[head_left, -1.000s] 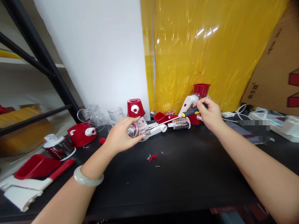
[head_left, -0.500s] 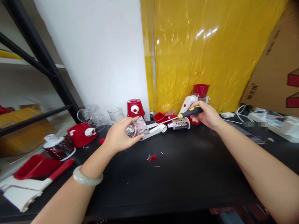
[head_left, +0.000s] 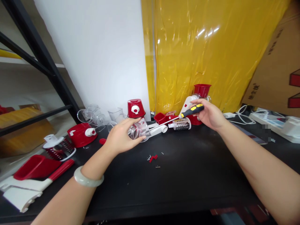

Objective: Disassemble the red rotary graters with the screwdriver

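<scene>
My left hand is wrapped round a clear plastic housing, its thumb along the lower side. A screwdriver with a black and yellow handle slants down to the left, its shaft reaching the housing; the exact tip contact is too small to tell. My right hand grips the handle end, with the index finger stretched along the top. A white plastic arm lies beside the housing, under the shaft. In front on the table are a small red plastic piece, several tiny screws and a short metal pin.
On the black table, a grater drum lies behind the shaft. Red bases, clear parts and another drum stand to the left and back. White cables and a power strip lie right.
My right hand has shifted slightly on the screwdriver handle, its index finger stretching out and the handle showing more. My left hand and the clear housing have barely moved.
</scene>
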Motion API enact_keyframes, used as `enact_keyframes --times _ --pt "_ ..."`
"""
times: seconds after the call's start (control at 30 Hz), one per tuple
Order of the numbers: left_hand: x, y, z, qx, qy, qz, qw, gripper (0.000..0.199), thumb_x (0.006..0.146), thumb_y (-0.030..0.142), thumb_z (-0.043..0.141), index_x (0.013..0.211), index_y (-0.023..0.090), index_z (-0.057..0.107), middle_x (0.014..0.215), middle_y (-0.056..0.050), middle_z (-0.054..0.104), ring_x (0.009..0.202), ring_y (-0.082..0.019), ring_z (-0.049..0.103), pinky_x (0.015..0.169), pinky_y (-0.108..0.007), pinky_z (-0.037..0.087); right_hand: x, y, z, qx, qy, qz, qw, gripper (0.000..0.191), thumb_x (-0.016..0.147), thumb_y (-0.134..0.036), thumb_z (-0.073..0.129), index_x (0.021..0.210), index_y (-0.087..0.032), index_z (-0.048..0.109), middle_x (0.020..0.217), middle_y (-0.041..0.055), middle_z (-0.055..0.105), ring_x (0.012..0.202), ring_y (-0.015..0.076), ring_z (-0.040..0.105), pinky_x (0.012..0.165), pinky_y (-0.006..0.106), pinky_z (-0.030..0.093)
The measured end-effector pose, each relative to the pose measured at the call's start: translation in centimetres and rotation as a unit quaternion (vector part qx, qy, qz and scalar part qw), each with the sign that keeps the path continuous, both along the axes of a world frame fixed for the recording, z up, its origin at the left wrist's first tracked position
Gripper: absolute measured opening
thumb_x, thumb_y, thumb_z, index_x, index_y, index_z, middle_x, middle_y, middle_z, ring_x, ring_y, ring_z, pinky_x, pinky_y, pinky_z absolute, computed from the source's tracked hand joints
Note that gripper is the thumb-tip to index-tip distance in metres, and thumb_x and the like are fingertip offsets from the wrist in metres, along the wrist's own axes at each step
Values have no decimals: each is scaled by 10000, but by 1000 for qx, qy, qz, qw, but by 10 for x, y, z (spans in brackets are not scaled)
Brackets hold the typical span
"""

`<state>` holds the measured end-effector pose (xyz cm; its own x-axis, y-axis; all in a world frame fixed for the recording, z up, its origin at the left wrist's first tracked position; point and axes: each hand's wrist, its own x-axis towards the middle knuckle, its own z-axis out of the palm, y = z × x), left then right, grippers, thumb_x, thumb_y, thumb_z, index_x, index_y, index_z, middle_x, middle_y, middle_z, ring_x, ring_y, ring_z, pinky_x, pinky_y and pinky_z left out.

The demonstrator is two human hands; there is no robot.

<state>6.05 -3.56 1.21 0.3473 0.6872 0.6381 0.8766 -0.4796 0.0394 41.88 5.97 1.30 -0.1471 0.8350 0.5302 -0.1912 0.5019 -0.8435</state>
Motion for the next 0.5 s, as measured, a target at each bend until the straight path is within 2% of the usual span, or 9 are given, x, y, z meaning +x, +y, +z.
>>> enact_keyframes --times 0.1,0.17,0.23,0.33,0.43,0.5 --pt "0 0 0 3 0 1 1000 647 757 562 677 1291 210 579 1229 -96 669 1122 -288 633 970 -413 508 5 3 -2 -8 -115 -98 988 559 871 -729 374 866 -232 629 541 11 560 411 166 491 420 317 382" --pt "0 0 0 5 1 0 1000 651 755 560 679 1291 207 580 1220 -100 672 1113 -289 638 966 -414 511 9 5 -2 29 -194 -175 965 540 876 -707 408 776 -221 621 489 -8 493 397 144 433 424 302 349" --pt "0 -1 0 7 3 -1 1000 652 752 563 680 1288 203 584 1209 -103 676 1102 -291 642 960 -416 515 10 6 -2 70 -193 -200 958 432 870 -632 513 753 -226 604 578 -5 525 480 139 472 479 294 394" --pt "0 -1 -1 8 8 -1 1000 661 749 569 682 1290 203 584 1195 -105 683 1092 -293 645 949 -419 521 6 5 -2 89 -79 -117 986 241 792 -467 697 874 -273 579 816 -10 606 691 152 588 654 306 502" --pt "1 -1 -1 11 9 -1 1000 664 749 570 682 1294 204 580 1197 -103 683 1094 -289 644 952 -418 521 1 0 1 77 4 -11 997 353 651 -319 808 918 -299 577 950 -14 629 926 181 629 884 367 514" --pt "2 -2 -1 12 9 -4 1000 665 747 571 684 1293 206 581 1205 -98 682 1101 -286 641 962 -418 516 -1 -3 3 61 29 24 997 352 637 -332 802 917 -294 594 977 0 651 1000 209 631 943 409 498"
